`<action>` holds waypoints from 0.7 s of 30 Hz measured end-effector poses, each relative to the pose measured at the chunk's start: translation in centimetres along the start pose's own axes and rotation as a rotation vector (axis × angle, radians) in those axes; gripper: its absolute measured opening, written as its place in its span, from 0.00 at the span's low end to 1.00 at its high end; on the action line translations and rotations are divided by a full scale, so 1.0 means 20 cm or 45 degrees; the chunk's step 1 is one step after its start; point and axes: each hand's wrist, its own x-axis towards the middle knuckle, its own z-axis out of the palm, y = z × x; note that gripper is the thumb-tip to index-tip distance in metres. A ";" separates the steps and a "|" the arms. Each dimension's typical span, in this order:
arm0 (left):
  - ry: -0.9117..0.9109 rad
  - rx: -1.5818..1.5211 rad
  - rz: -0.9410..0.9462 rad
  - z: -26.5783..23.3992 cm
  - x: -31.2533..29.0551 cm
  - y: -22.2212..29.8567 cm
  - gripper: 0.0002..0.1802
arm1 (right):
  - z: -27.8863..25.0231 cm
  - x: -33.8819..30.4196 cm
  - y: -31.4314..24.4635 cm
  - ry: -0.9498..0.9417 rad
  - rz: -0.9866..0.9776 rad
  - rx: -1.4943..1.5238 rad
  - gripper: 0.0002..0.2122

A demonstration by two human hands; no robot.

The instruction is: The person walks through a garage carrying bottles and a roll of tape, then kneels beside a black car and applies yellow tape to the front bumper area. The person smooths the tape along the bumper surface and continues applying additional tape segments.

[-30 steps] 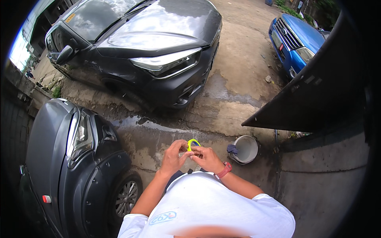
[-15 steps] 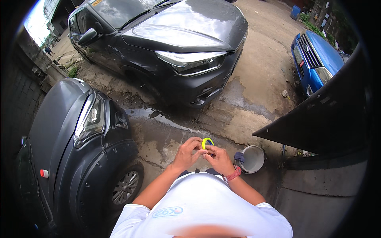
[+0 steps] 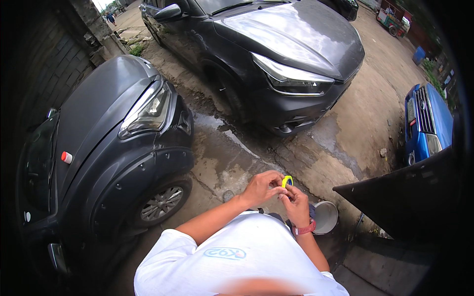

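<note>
Cracked, damp concrete [image 3: 212, 172] underfoot. Landmark: pale bucket [image 3: 327, 219]. Just left of it, forearms [image 3: 212, 223] converge: left hand [image 3: 260, 188] turned inward, fingers curled; right hand [image 3: 297, 208] raised above a red wrist strap [image 3: 304, 228]. Both pinch a yellow-green loop [image 3: 283, 182] between thumbs and fingertips. Well left of bucket, a dark car [image 3: 94, 118]; beyond bucket, a second dark car [image 3: 296, 44] and, rightward, a blue vehicle [image 3: 441, 116].
</note>
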 end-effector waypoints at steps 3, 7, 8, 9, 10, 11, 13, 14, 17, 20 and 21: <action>0.018 -0.061 -0.094 0.01 0.00 0.00 0.16 | 0.00 0.00 -0.01 0.001 0.044 0.095 0.19; 0.050 -0.019 0.059 0.02 -0.01 -0.02 0.16 | -0.01 0.00 -0.03 -0.038 0.060 0.007 0.19; 0.053 0.049 0.076 0.02 -0.01 -0.03 0.17 | -0.01 0.00 -0.03 -0.046 0.067 -0.022 0.19; 0.044 0.018 0.066 0.02 -0.01 -0.03 0.17 | -0.01 0.00 -0.03 -0.046 0.055 -0.010 0.19; 0.037 0.012 0.022 0.02 -0.01 -0.03 0.17 | -0.01 0.00 -0.03 -0.045 0.043 0.001 0.19; 0.029 0.005 -0.022 0.02 -0.01 -0.02 0.17 | 0.00 0.00 -0.02 -0.048 0.042 0.007 0.19; 0.045 -0.048 -0.047 0.02 -0.01 -0.02 0.16 | 0.00 0.00 -0.01 -0.028 0.016 0.049 0.20; 0.041 -0.101 -0.053 0.03 -0.01 -0.02 0.16 | 0.00 0.00 -0.01 -0.019 0.008 0.067 0.20; 0.009 0.001 -0.023 0.02 -0.01 -0.03 0.16 | -0.01 0.00 -0.02 -0.013 0.057 0.032 0.19; 0.022 0.026 -0.034 0.03 -0.02 -0.02 0.15 | -0.01 -0.01 -0.03 -0.049 0.021 -0.061 0.19; 0.030 -0.012 -0.055 0.03 -0.02 -0.02 0.15 | -0.01 -0.01 -0.03 -0.045 0.016 -0.026 0.19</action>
